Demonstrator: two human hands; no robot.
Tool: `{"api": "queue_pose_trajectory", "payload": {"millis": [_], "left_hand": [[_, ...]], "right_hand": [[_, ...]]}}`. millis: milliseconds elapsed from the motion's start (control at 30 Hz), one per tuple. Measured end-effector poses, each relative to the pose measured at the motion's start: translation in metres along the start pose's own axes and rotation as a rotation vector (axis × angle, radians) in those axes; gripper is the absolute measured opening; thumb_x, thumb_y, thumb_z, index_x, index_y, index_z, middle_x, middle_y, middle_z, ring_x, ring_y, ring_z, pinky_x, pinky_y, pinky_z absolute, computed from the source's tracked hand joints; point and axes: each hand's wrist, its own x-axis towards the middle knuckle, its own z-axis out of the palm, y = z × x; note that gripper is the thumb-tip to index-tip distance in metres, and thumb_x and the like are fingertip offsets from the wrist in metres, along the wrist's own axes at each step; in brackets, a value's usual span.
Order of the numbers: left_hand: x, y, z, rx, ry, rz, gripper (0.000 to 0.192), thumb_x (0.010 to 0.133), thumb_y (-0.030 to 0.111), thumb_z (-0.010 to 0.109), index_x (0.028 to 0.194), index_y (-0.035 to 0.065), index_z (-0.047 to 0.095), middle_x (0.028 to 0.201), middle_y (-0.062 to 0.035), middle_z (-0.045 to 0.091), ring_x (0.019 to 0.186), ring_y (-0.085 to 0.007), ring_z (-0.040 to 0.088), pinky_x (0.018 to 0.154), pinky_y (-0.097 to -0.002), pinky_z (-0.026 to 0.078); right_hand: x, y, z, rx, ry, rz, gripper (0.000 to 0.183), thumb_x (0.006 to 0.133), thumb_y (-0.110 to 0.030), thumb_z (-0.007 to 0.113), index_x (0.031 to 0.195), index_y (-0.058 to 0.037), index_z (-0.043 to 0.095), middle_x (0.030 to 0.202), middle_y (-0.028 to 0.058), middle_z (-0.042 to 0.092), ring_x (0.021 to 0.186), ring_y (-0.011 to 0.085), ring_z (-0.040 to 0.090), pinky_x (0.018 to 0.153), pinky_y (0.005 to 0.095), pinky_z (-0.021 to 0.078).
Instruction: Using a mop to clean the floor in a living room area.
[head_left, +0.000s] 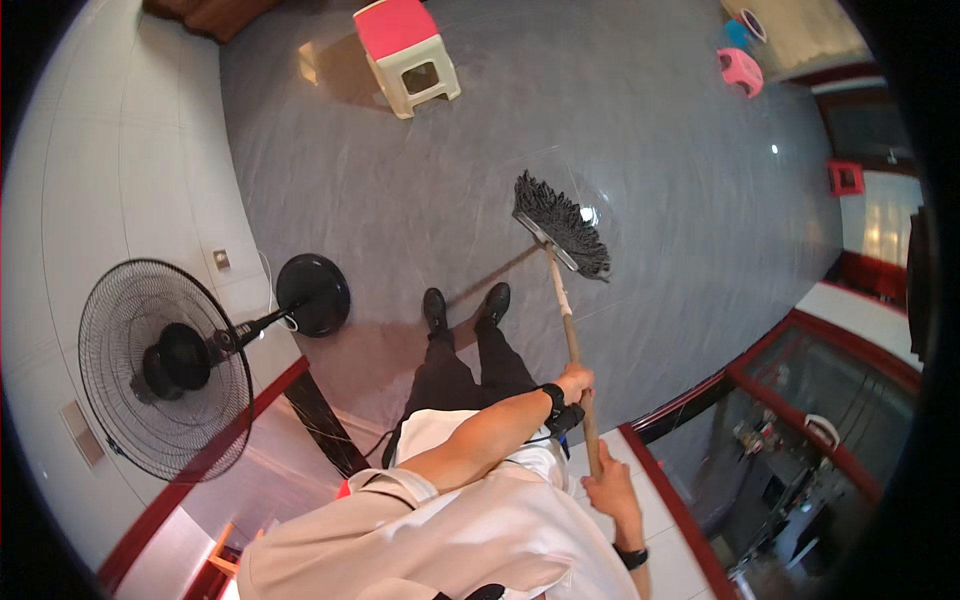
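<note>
A mop with a grey string head (566, 225) rests on the grey floor (390, 195) in front of my shoes. From its metal clamp (546, 241) a wooden handle (573, 337) slants back towards my right side. My left hand (575, 383) reaches across my body and is wrapped round the middle of this handle. Lower in the picture, my right hand (611, 484) grips the handle close to its end. Both wrists carry black bands.
A black pedestal fan (187, 360) stands at the left by the white tiled wall (82, 187). Ahead is a stool with a red seat (396, 28). A pink stool (741, 73) and a red stool (846, 178) are farther right. A red-framed glass panel (810, 397) lies at my right.
</note>
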Motion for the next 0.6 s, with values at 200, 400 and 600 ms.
{"api": "queue_pose_trajectory", "payload": {"millis": [200, 400, 600], "left_hand": [[-0.028, 0.031, -0.084, -0.034, -0.029, 0.172, 0.002, 0.076, -0.002, 0.052, 0.077, -0.0023, 0.050, 0.066, -0.0141, 0.048, 0.055, -0.0276, 0.052, 0.049, -0.0425, 0.044], [-0.069, 0.083, -0.207, -0.196, 0.007, 0.296, 0.006, 0.078, 0.000, 0.052, 0.083, -0.0006, 0.049, 0.067, -0.0136, 0.049, 0.058, -0.0265, 0.052, 0.055, -0.0431, 0.047], [-0.078, 0.142, -0.323, -0.469, 0.033, 0.278, 0.006, 0.085, 0.006, 0.046, 0.087, 0.0011, 0.043, 0.067, -0.0114, 0.049, 0.058, -0.0233, 0.050, 0.056, -0.0396, 0.047]], "right_hand": [[-0.004, -0.066, -0.006, -0.037, -0.075, -0.233, 0.068, 0.068, -0.007, 0.059, 0.128, 0.0100, 0.031, 0.079, 0.0320, 0.059, 0.078, 0.0487, 0.057, 0.074, 0.0489, 0.0470], [0.034, -0.136, 0.035, -0.285, -0.120, -0.483, 0.062, 0.067, -0.002, 0.054, 0.125, 0.0033, 0.032, 0.069, 0.0289, 0.058, 0.067, 0.0439, 0.059, 0.061, 0.0493, 0.0477], [0.121, -0.229, 0.107, -0.489, 0.186, -0.826, 0.059, 0.072, -0.005, 0.057, 0.127, -0.0033, 0.035, 0.075, 0.0208, 0.063, 0.070, 0.0354, 0.064, 0.057, 0.0431, 0.0509]]}}
